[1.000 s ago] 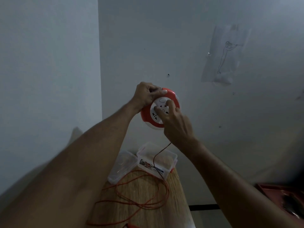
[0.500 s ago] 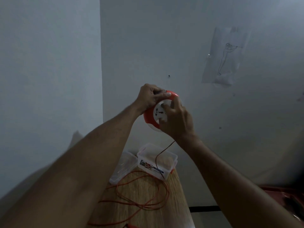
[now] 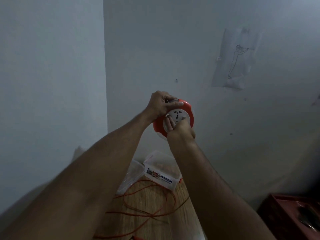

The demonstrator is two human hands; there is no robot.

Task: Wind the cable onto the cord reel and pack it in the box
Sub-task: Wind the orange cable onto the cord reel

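Since the earlier frames the right hand [image 3: 181, 130] has been turned lower on the cord reel's [image 3: 174, 116] white centre, so that a socket face hidden half a second ago is uncovered; the reel is otherwise held at the same height in front of the wall [image 3: 173, 40].

At the left, the left hand [image 3: 160, 105] is clamped over the reel's upper-left orange rim, thumb laid along the edge. The right hand is closed on the lower part of the white hub, fingers pressed against it. The reel is round, smooth plastic, orange outside and white within.

Below, much of the thin orange cable [image 3: 152, 210] is left in loose loops on the wood-grain table [image 3: 138, 227], whose right edge is close to the wall. Behind the loops, a clear plastic box [image 3: 161, 172] with a printed label is set at the table's far end, a clear lid [image 3: 131, 177] just beside it on the left. At the far right, a dark red tray [image 3: 285, 213] is seen, well apart.
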